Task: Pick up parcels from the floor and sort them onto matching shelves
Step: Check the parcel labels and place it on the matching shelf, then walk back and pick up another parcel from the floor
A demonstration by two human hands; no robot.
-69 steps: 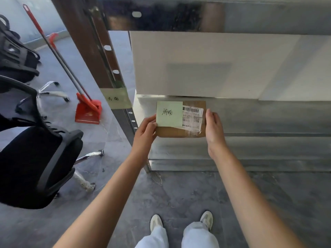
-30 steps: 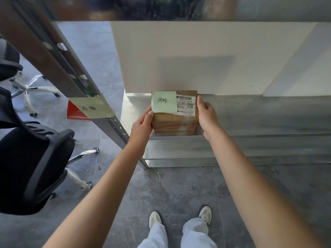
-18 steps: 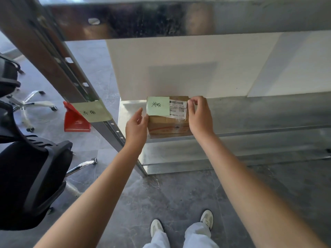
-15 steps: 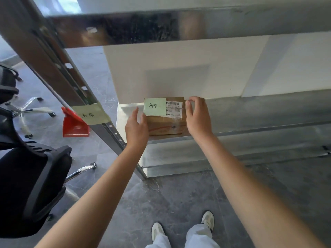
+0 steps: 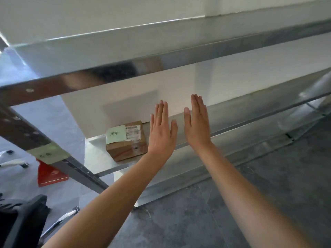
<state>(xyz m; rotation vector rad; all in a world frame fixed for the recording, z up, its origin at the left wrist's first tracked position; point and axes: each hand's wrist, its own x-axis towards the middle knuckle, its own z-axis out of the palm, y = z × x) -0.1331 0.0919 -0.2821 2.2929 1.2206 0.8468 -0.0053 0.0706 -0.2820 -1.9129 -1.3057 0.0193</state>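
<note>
A small brown cardboard parcel (image 5: 126,141) with a green sticky note and a white barcode label lies on the lower metal shelf (image 5: 96,158), near its left end. My left hand (image 5: 162,130) is flat and open just right of the parcel, its palm edge overlapping the box's right side in view. My right hand (image 5: 197,125) is open too, fingers straight, further right above the shelf. Neither hand holds anything.
The shelf's left post (image 5: 35,140) carries a green paper label (image 5: 47,153). A higher metal shelf edge (image 5: 161,61) crosses the view. A red dustpan (image 5: 49,173) and a black office chair (image 5: 21,222) stand on the grey floor at the left.
Both hands have let go of the parcel, which now rests on the lower shelf. The hands have lifted and shifted right, fingers spread flat. My view has tilted.
</note>
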